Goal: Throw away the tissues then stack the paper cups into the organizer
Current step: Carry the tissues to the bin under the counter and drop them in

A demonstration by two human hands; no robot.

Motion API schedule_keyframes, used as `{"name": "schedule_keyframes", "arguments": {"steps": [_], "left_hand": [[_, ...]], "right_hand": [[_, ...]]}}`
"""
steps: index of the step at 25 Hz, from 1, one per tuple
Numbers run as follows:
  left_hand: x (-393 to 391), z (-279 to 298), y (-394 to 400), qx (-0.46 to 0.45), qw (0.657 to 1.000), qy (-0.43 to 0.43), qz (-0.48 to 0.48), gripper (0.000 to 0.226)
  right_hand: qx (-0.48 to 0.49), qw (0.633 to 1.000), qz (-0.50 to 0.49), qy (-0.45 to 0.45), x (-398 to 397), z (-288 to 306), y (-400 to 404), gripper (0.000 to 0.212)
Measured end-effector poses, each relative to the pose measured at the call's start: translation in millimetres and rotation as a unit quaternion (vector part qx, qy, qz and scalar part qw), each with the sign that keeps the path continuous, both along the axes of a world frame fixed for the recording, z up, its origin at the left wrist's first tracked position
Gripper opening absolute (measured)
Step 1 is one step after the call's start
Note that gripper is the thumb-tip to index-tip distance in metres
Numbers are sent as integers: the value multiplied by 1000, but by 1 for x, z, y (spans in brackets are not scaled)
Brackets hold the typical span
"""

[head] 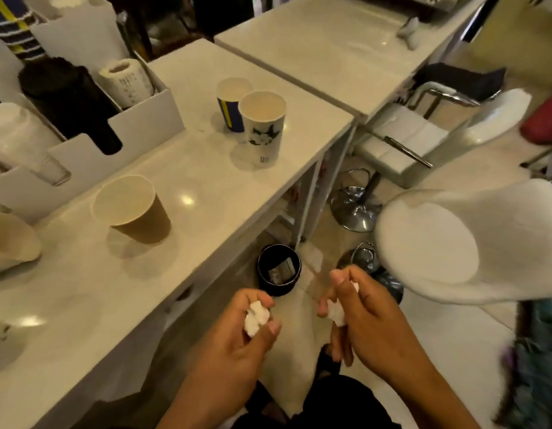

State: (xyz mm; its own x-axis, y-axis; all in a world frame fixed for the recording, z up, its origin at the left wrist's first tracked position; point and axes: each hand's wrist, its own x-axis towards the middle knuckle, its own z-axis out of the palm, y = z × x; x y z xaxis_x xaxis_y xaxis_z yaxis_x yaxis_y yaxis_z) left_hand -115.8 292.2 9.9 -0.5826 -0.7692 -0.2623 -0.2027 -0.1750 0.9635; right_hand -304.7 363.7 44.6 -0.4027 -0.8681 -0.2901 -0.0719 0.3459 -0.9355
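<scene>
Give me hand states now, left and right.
Left hand: closed on a crumpled tissue.
Right hand: closed on another tissue.

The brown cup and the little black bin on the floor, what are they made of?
The brown cup looks like paper: dull tan wall, pale inside, thin rolled rim. The black bin seems to be plastic or painted metal; its smooth dark wall has a slight shine, but the picture is too blurry to say which.
</scene>
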Motion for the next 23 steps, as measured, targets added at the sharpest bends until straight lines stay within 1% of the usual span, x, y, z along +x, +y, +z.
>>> {"name": "schedule_keyframes", "arguments": {"steps": [1,3,5,7,9,11,13,15,17,19,20,22,23], "left_hand": [[-15,0,0,9,1000,2,-9,12],[-46,2,2,32,999,7,-23,13],[-78,3,4,64,997,2,-51,18],[-109,4,10,88,993,-22,-74,26],[-142,5,15,81,992,-49,-84,31],[-174,6,20,72,988,-97,-96,35],[-200,6,23,115,979,-145,-80,39],[-222,6,27,152,973,-162,-66,46],[-241,2,30,143,974,-165,-68,53],[-252,-4,27,151,972,-167,-63,46],[-254,-8,24,165,971,-162,-57,37],[-254,-18,16,190,968,-155,-53,17],[-253,-26,11,198,966,-155,-54,16]], "right_hand": [[2,1000,-14,7,-14,-1,3,43],[5,999,-40,29,-43,-6,9,47],[-5,997,-55,52,-74,-13,15,48],[-18,995,-55,77,-108,-19,23,47],[-21,996,-59,70,-145,-24,29,49],[-12,997,-55,47,-177,-29,35,54],[-4,998,-33,45,-204,-33,40,59],[-3,999,-25,45,-225,-40,46,63],[0,999,-44,27,-240,-51,54,64],[10,997,-70,-5,-249,-63,61,63],[19,997,-80,-13,-251,-69,63,59],[50,996,-75,-16,-251,-80,68,44],[67,996,-64,-17,-250,-86,70,34]]}}
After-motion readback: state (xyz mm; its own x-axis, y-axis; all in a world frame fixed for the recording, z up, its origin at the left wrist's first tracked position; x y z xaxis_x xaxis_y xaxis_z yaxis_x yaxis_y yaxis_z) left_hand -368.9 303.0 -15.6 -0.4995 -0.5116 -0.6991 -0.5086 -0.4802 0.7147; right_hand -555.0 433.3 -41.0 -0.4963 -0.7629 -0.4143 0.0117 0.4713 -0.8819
